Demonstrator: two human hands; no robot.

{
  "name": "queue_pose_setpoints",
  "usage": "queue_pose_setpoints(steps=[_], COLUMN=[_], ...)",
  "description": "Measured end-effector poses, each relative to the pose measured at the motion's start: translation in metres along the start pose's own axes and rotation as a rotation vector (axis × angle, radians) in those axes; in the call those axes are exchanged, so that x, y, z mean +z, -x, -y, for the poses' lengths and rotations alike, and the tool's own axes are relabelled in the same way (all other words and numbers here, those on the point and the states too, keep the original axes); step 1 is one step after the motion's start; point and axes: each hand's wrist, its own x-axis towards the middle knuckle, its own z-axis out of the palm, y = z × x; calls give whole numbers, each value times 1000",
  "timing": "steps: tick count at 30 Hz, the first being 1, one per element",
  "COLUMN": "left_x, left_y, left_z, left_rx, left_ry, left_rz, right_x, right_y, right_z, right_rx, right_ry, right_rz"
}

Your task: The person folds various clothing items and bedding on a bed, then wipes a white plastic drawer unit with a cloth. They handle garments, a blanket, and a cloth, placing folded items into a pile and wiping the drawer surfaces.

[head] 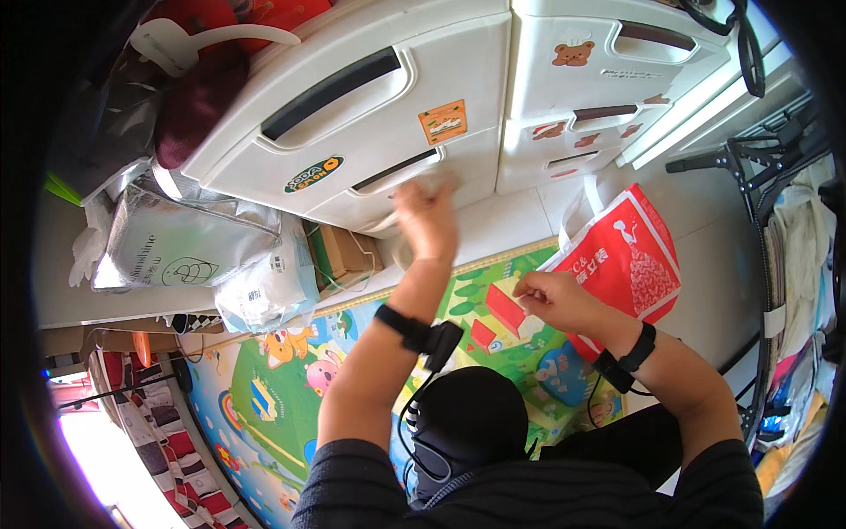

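My left hand (426, 218) is raised in front of the lower drawer of a white plastic drawer cabinet (462, 73); something pale and blurred is at its fingers, too unclear to name. The dark handle (396, 170) of that drawer lies just above the hand. My right hand (552, 299) hovers over the patterned play mat (462, 291) with its fingers curled in; whether it holds anything small cannot be made out. Beside it, a red and white shopping bag (628, 248) with white handles stands on the tile floor.
A silver insulated bag (178, 238), a plastic-wrapped pack (268, 287) and a cardboard box (347, 254) are at the left. A second drawer unit (595, 86) with bear stickers stands at the back right. A black metal rack (753, 178) with cloths is at the far right.
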Motion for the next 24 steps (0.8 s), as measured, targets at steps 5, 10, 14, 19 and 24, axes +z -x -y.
queue_pose_setpoints(steps=[5, 10, 14, 19, 24], left_x=[11, -61, -96, -72, -32], left_y=[24, 11, -6, -5, 5], left_z=[-70, -41, -18, -8, 12], left_rx=[241, -161, -152, 51, 235], left_ry=[210, 692, 710, 1, -284], left_rz=[316, 180, -58, -127, -121], right_x=[-14, -26, -20, -3, -14], right_y=[-4, 7, 3, -19, -10], right_z=[17, 1, -13, 15, 16], right_rx=[-55, 52, 22, -186, -179], right_ry=[-28, -180, -133, -107, -113], right_rz=[-80, -122, -64, -78, -91])
